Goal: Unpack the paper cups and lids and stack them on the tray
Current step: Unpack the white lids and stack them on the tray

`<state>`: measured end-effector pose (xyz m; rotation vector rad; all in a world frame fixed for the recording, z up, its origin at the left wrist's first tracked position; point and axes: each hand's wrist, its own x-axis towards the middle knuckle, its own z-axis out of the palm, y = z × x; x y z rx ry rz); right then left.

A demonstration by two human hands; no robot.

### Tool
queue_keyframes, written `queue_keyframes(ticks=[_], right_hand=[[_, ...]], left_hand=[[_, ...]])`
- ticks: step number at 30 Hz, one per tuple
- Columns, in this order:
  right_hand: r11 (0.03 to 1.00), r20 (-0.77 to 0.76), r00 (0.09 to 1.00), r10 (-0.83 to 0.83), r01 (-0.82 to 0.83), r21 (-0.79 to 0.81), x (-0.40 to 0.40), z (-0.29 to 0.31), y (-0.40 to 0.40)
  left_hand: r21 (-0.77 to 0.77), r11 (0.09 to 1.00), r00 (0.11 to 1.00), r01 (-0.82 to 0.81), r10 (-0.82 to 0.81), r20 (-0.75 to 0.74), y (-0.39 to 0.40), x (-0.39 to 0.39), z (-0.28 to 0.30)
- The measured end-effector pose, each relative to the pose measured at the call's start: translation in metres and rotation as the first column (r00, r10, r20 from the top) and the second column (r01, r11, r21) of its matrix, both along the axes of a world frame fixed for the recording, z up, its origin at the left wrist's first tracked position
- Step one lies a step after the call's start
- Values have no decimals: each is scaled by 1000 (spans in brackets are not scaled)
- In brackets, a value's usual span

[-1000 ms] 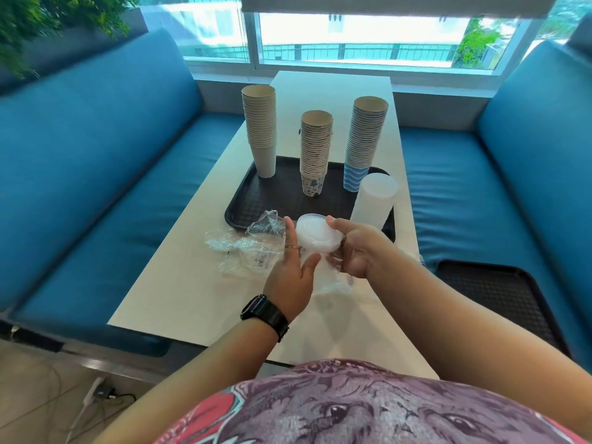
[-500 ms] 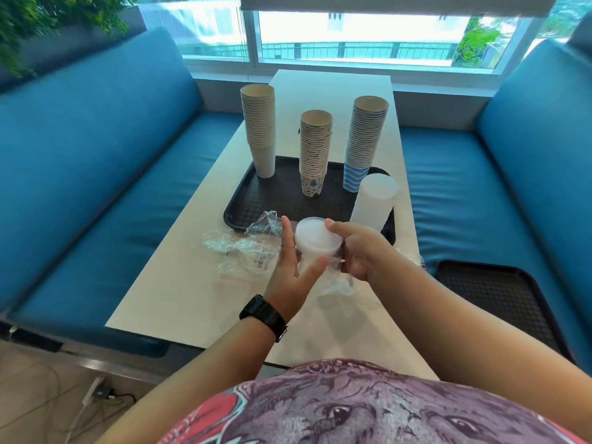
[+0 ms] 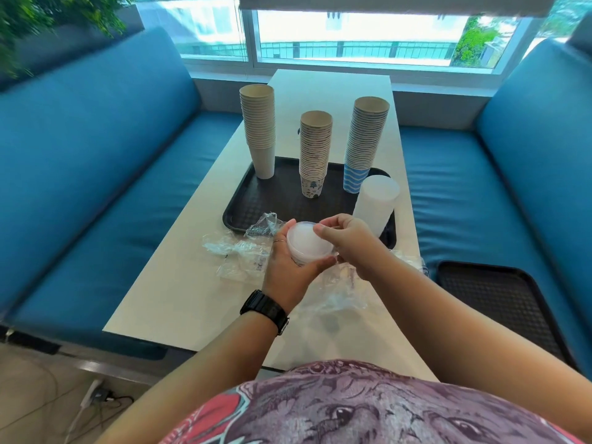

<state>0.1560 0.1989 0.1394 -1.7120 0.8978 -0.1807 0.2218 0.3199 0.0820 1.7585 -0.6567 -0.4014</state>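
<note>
Since the earlier frames, both hands have closed in on the stack of lids (image 3: 309, 243), raising it a little nearer the tray (image 3: 256, 206). Now the left hand (image 3: 288, 270) cups the stack from the side and below, thumb and fingers curled round it, while the right hand (image 3: 349, 241) curls over its far edge, fingertips pinching the rim. That stack sits above the white bench (image 3: 179, 299), just short of the tray's near edge, with clear plastic wrap (image 3: 237, 251) lying crumpled on the bench beside and below it. On the tray stand three upright stacks of paper cups (image 3: 315, 152) and, at the near right corner, a taller white column of lids (image 3: 376, 201). A second dark tray (image 3: 499, 302) lies on the blue seat at right.
</note>
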Motion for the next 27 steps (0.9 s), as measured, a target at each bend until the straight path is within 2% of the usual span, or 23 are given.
queue_keyframes(ticks=[2,5,8,11,13,17,21,24,27], right_hand=[[972,-26,994,102,-105,-209,2,5,-4],[851,-144,951,272,-308,-426,4,18,-6],[696,-357,872,335,-484,-530,9,26,-7],[636,-412,834,368,-549,-543,12,28,-11],[673,-350,851,391,-524,-522,11,28,-16],[793,-107,917,384,-387,-471,6,34,-32],[817,-6,949,317,-276,-506,-2,41,-61],[853,102,977,187,-110,-510,-6,38,-86],[794,185,982,24,93,-601,-10,31,-106]], left_hand=[[11,1000,1000,13,-13,4,-1,2,0],[29,999,999,38,-37,-17,-4,3,1],[19,998,997,56,-54,-60,-9,1,3],[34,996,996,77,-75,-48,-12,2,3],[42,996,996,73,-71,-46,-13,4,2],[47,997,998,59,-58,-22,-16,4,4],[32,997,998,65,-64,-30,-22,6,0],[46,997,998,67,-66,-19,-27,6,0],[52,997,998,64,-63,-10,-31,7,-2]])
